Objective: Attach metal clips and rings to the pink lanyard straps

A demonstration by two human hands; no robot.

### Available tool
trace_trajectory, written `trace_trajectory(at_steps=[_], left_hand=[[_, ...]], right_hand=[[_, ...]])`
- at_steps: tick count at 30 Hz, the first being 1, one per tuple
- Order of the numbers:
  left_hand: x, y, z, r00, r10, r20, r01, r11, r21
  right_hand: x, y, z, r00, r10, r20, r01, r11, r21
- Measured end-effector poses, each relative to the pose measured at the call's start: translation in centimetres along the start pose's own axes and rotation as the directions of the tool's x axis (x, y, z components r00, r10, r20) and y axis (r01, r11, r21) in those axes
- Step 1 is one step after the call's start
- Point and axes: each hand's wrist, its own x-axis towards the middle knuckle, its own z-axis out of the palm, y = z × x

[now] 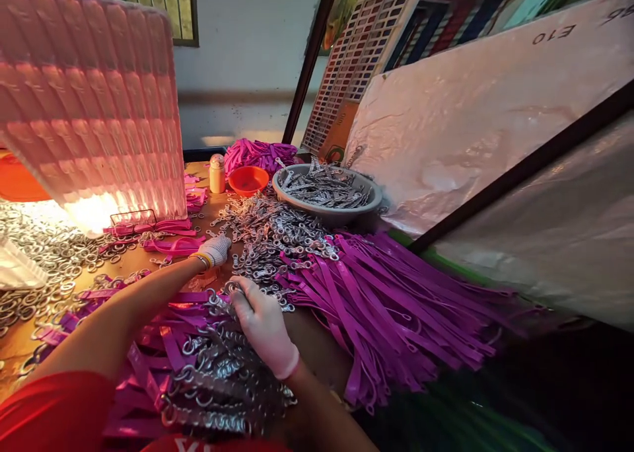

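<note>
My left hand (214, 250), in a white dotted glove, reaches forward to the near left edge of a heap of metal clasps (277, 230). Its fingers are bunched, and what they hold, if anything, is hidden. My right hand (260, 316), in a thin pale glove, pinches a small metal ring or clasp (232, 288) between thumb and fingers. Below it lies a pile of metal pieces with rings (218, 379) on purple straps (143, 366). More purple straps (396, 306) fan out to the right of my right hand.
A grey basin (327, 207) of metal pieces stands at the back, beside a red bowl (248, 180) and a small bottle (216, 173). Loose rings (59, 247) cover the left side near a pink ribbed panel (99, 102). A plastic-wrapped board (485, 121) leans at the right.
</note>
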Motion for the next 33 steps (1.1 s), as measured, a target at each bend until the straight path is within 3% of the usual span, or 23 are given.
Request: trace_trajectory(at_steps=[5, 10, 11, 13, 15, 18, 21, 24, 26, 27, 30, 33], left_hand=[[-3.3, -0.5, -2.9, 1.000, -0.015, -0.018, 0.011, 0.979, -0.202], [-11.4, -1.1, -5.4, 0.999, 0.025, -0.036, -0.040, 0.847, -0.529], [-13.4, -1.2, -5.5, 0.998, 0.045, -0.039, -0.060, 0.773, -0.632], [-17.4, -1.3, -5.5, 0.995, 0.080, -0.059, -0.092, 0.511, -0.855], [-20.8, -1.4, -4.9, 0.995, 0.050, -0.084, -0.094, 0.253, -0.963], [-24.4, -1.5, -3.5, 0.993, -0.019, -0.116, -0.113, 0.116, -0.987], [-25.9, -1.5, -2.5, 0.983, -0.048, -0.179, -0.169, 0.161, -0.972], [-26.1, -1.2, -2.5, 0.966, -0.097, -0.240, -0.170, 0.460, -0.871], [-26.0, -1.2, -2.7, 0.950, -0.055, -0.307, -0.193, 0.669, -0.718], [-25.9, -1.4, -2.7, 0.944, -0.007, -0.331, -0.221, 0.731, -0.645], [-25.8, -2.4, -2.1, 0.945, 0.111, -0.307, -0.280, 0.760, -0.586], [-26.1, -3.9, -0.9, 0.961, 0.096, -0.259, -0.256, 0.659, -0.708]], right_hand=[[-0.1, 0.0, -0.4, 1.000, -0.012, -0.023, 0.011, 0.998, -0.057], [0.8, -0.7, -0.3, 0.991, -0.126, -0.044, 0.124, 0.992, -0.032], [1.0, -0.9, -0.1, 0.986, -0.162, -0.035, 0.162, 0.987, -0.014], [1.5, -1.5, 0.4, 0.976, -0.218, 0.000, 0.218, 0.976, 0.003], [1.7, -2.3, 1.1, 0.966, -0.254, 0.043, 0.255, 0.967, -0.023], [1.5, -3.8, 2.1, 0.951, -0.292, 0.106, 0.305, 0.940, -0.152], [1.0, -5.4, 2.7, 0.928, -0.301, 0.218, 0.364, 0.855, -0.371], [0.6, -6.3, 3.0, 0.906, -0.288, 0.309, 0.417, 0.727, -0.546], [0.4, -6.5, 3.2, 0.899, -0.288, 0.331, 0.437, 0.663, -0.608], [0.3, -6.6, 3.3, 0.896, -0.290, 0.337, 0.443, 0.642, -0.626], [0.2, -6.9, 3.6, 0.889, -0.296, 0.350, 0.457, 0.612, -0.645], [0.4, -7.6, 3.5, 0.888, -0.285, 0.360, 0.457, 0.630, -0.628]])
